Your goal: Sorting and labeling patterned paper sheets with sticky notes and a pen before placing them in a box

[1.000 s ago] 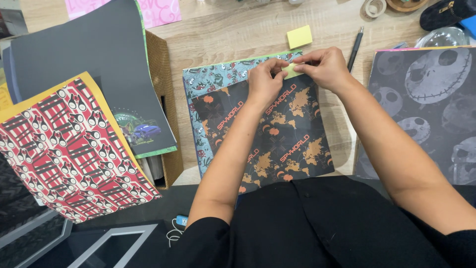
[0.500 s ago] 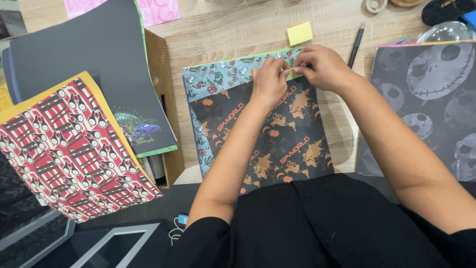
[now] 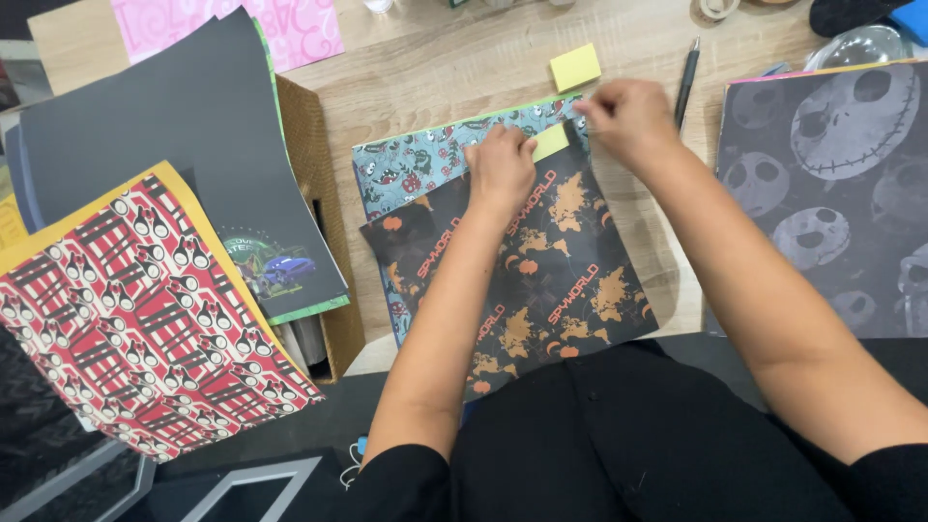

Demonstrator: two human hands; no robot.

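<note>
A dark patterned paper sheet (image 3: 561, 271) with orange map shapes lies on the wooden table, over a teal cartoon-print sheet (image 3: 416, 174). A small yellow sticky note (image 3: 551, 141) sits at the dark sheet's top edge. My left hand (image 3: 500, 166) presses down on that note and the sheet's upper edge. My right hand (image 3: 628, 116) is just to the right of the note, fingers curled at the sheet's top corner; I cannot tell whether it pinches anything.
A yellow sticky-note pad (image 3: 575, 68) and a black pen (image 3: 686, 82) lie beyond the sheets. A grey skull-print sheet (image 3: 831, 193) lies at right. At left, a cardboard box (image 3: 319, 222) holds dark and red patterned sheets (image 3: 135, 309). Pink paper (image 3: 280, 29) lies at the far edge.
My hands have parted: the right one moved right and up off the sticky note, while the left one stays pressing it onto the dark sheet.
</note>
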